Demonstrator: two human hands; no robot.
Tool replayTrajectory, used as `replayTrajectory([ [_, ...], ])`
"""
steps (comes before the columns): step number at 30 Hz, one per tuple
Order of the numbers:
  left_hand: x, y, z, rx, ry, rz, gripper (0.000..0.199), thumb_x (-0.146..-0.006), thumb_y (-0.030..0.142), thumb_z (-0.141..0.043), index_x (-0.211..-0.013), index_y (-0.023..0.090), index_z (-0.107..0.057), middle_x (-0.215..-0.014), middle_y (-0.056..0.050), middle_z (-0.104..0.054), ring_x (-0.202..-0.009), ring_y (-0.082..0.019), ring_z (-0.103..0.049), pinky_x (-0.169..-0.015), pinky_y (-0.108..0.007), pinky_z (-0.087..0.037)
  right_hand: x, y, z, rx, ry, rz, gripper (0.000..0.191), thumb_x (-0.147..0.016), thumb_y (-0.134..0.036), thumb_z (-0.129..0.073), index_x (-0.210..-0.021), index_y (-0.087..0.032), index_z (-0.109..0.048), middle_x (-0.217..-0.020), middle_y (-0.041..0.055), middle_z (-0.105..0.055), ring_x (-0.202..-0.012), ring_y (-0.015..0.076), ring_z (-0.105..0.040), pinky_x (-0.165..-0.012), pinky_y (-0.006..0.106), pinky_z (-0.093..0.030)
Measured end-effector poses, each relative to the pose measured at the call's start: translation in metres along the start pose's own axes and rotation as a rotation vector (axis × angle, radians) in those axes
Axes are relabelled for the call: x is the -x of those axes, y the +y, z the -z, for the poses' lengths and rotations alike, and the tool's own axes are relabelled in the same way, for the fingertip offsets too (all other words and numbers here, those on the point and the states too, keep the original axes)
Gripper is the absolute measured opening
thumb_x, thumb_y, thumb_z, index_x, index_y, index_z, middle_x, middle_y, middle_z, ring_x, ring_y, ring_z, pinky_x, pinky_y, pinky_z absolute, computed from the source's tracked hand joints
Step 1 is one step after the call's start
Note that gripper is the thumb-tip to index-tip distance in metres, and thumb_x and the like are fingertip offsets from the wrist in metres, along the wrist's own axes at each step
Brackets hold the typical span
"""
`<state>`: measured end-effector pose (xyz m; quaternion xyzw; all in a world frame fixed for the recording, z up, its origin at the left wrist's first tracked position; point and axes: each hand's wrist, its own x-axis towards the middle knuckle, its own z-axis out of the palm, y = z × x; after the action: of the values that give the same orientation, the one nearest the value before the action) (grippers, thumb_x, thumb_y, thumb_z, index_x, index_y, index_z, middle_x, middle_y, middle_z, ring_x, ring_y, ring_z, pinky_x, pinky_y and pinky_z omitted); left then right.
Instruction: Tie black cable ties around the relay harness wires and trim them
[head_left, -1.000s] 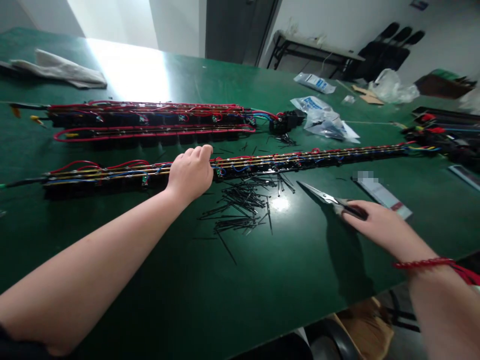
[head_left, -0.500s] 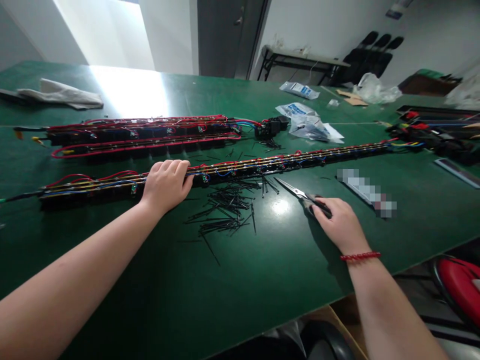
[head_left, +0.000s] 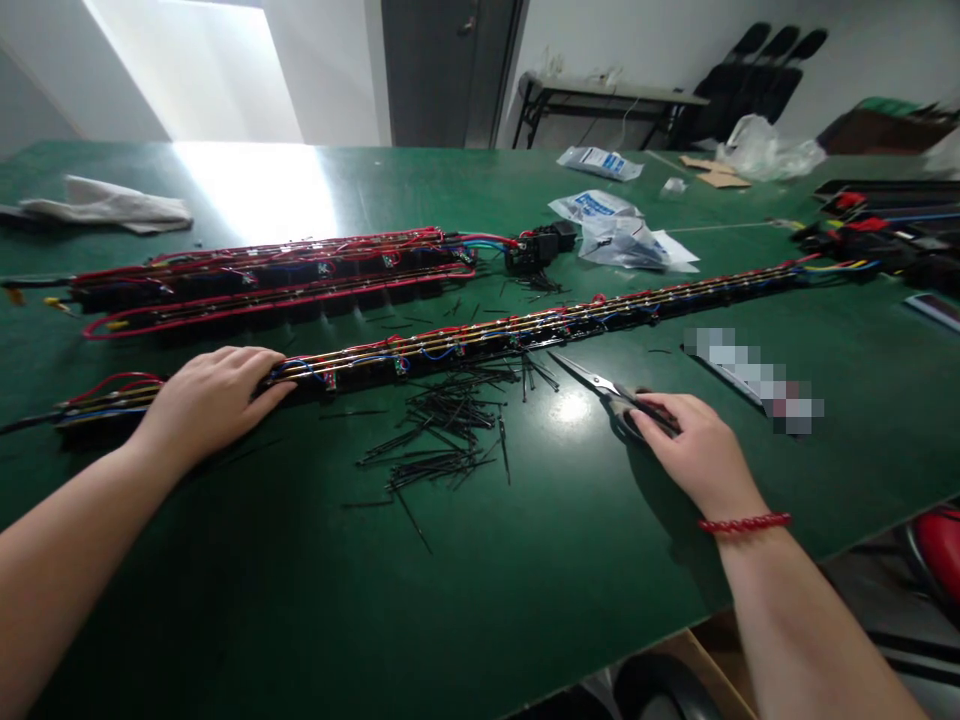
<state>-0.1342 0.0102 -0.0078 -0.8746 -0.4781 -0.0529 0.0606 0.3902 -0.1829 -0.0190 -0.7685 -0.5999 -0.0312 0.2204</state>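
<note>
A long black bar with red, yellow and blue wires (head_left: 487, 335) runs across the table. My left hand (head_left: 214, 400) is wrapped over it toward its left end, fingers on the far side and thumb on the near side. In my right hand (head_left: 701, 445) is a pair of scissors (head_left: 607, 388) with black handles, held low over the table. Its blades are together and point left at the bar. Cut-off black cable tie pieces (head_left: 442, 420) lie in a loose heap between my hands, in front of the bar.
Behind the bar lies a bundle of similar wired bars (head_left: 285, 270) with a black connector (head_left: 536, 245). Plastic bags (head_left: 619, 230) are beyond it. A blurred-out packet (head_left: 750, 380) lies right of the scissors, more wired parts (head_left: 862, 240) at far right, and a cloth (head_left: 105, 205) at back left.
My left hand has slid left along the wired bar. My right hand keeps the scissors at nearly the same place. The view has shifted slightly.
</note>
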Motion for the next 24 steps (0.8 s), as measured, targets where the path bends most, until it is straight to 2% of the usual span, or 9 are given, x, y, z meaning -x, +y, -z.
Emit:
replayTrajectory([
  [4,-0.008,-0.002,-0.005,0.011,0.007,-0.002,0.035,-0.099,0.054,-0.034,-0.113,0.027,-0.052,-0.117,-0.006,-0.066,-0.111,-0.03,-0.058,-0.095,-0.046,-0.048,0.002,0.0,0.001,-0.006,0.005,0.009,0.031,-0.091,-0.04,-0.054,-0.106,-0.017,-0.069,-0.108,0.0148,-0.07,-0.104,0.0323,-0.066,-0.094,0.05,-0.052],
  [9,-0.025,0.017,-0.002,-0.004,0.029,-0.037,0.037,-0.1,0.058,-0.027,-0.11,0.031,-0.05,-0.114,-0.003,-0.064,-0.111,-0.03,-0.057,-0.094,-0.047,-0.049,0.003,-0.001,-0.001,-0.011,0.024,0.002,0.031,-0.091,-0.04,-0.054,-0.106,-0.017,-0.069,-0.107,0.0148,-0.071,-0.103,0.0324,-0.066,-0.094,0.051,-0.053],
  [11,-0.032,0.025,-0.001,-0.011,0.038,-0.052,0.041,-0.1,0.057,-0.025,-0.111,0.028,-0.052,-0.114,-0.005,-0.065,-0.109,-0.031,-0.057,-0.092,-0.047,-0.049,0.003,-0.001,-0.002,-0.015,0.028,-0.004,0.031,-0.091,-0.04,-0.054,-0.106,-0.017,-0.07,-0.106,0.0153,-0.071,-0.103,0.0329,-0.066,-0.093,0.052,-0.053],
  [17,-0.049,0.042,-0.006,-0.009,0.065,-0.09,0.046,-0.098,0.054,-0.034,-0.109,0.019,-0.062,-0.11,-0.013,-0.07,-0.102,-0.033,-0.062,-0.082,-0.045,-0.049,0.003,-0.001,-0.002,-0.014,0.039,0.003,0.03,-0.09,-0.038,-0.055,-0.105,-0.017,-0.07,-0.105,0.0149,-0.071,-0.102,0.0322,-0.066,-0.094,0.051,-0.053],
  [24,-0.046,0.062,-0.01,-0.081,0.156,-0.05,0.049,-0.1,0.051,-0.032,-0.116,0.016,-0.062,-0.112,-0.015,-0.071,-0.101,-0.034,-0.065,-0.081,-0.045,-0.048,0.002,-0.003,-0.003,0.027,0.036,-0.013,0.031,-0.089,-0.038,-0.054,-0.105,-0.016,-0.069,-0.106,0.0153,-0.071,-0.103,0.0322,-0.065,-0.095,0.051,-0.052],
])
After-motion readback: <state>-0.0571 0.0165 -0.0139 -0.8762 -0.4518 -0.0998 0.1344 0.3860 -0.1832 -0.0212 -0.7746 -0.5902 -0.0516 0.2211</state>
